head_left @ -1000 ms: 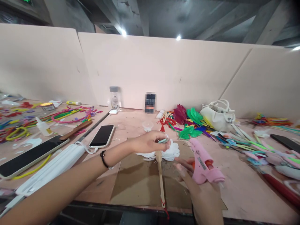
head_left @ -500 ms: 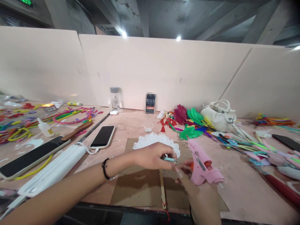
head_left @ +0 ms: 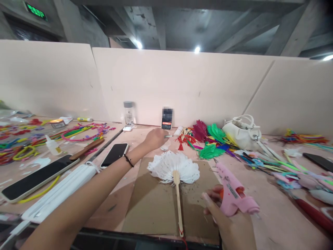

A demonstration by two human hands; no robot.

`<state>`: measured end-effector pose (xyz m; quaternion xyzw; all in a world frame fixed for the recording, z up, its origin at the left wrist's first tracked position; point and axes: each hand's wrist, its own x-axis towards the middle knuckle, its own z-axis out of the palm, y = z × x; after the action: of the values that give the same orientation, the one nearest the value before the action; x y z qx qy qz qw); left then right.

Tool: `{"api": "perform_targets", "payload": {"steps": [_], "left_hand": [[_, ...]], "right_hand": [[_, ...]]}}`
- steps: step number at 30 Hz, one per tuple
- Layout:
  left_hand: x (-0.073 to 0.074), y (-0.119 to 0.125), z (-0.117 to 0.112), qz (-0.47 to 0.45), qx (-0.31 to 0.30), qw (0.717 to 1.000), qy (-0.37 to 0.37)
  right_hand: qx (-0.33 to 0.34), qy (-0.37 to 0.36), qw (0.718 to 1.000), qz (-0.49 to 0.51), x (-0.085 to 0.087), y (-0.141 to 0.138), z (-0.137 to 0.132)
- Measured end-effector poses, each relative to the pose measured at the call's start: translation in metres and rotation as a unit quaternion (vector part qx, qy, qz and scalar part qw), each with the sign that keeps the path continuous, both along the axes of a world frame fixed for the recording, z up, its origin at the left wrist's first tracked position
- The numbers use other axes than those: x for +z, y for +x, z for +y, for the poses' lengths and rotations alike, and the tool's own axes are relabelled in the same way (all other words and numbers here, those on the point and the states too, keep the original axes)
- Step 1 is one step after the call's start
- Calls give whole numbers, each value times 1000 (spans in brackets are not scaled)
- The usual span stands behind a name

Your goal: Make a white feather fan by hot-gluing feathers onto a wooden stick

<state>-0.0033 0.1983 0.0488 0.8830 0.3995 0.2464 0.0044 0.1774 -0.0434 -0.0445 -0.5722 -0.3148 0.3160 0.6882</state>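
Fan with white, scalloped, pleated head and flat pale-wood handle (head_left: 176, 177): one, lying on a brown cardboard sheet (head_left: 153, 211) at the bench's (head_left: 106, 211) near edge; head toward the cardboard's far edge, handle end by its near edge, thin red cord (head_left: 185, 243) running over.

Pink plastic glue gun with orange trigger (head_left: 232, 194): grasped in the right hand (head_left: 227, 218), above the cardboard's right edge.

Left hand (head_left: 156, 139): extended beyond the cardboard's far edge; fingers apparently pinching a small pale-green slip (head_left: 168, 136), identity uncertain, just above a small clear dish (head_left: 164, 146).

Step, by judgement: a reach to the dish between gluings of the fan. Next move seemingly calls for a light, steady pinch there, with the nozzle kept clear of the white pleats.

Writing: green lit sign (head_left: 35, 12), upper left, lower line apparently "EXIT". Grey-capped clear bottle (head_left: 128, 116), bench's far edge: label illegible. Upright dark-screened device (head_left: 166, 123), same edge: partly pixelated, orange-red bar unreadable. Glue gun's dark label: illegible. Brands: none readable.
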Motion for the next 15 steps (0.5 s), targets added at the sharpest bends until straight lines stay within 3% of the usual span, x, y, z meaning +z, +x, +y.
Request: {"api": "perform_targets", "payload": {"steps": [4, 9, 12, 15], "left_hand": [[-14, -5, 27, 13, 31, 999, 2], [-19, -11, 33, 3, 24, 1000, 8], [-18, -10, 14, -8, 3, 1000, 19], [-20, -4, -29, -14, -51, 998, 17]], "right_hand": [[-14, 0, 1000, 1, -6, 2, 4], [-18, 13, 1000, 1, -8, 0, 2], [-15, 22, 1000, 1, -7, -2, 0], [-25, 32, 999, 4, -4, -3, 0]]}}
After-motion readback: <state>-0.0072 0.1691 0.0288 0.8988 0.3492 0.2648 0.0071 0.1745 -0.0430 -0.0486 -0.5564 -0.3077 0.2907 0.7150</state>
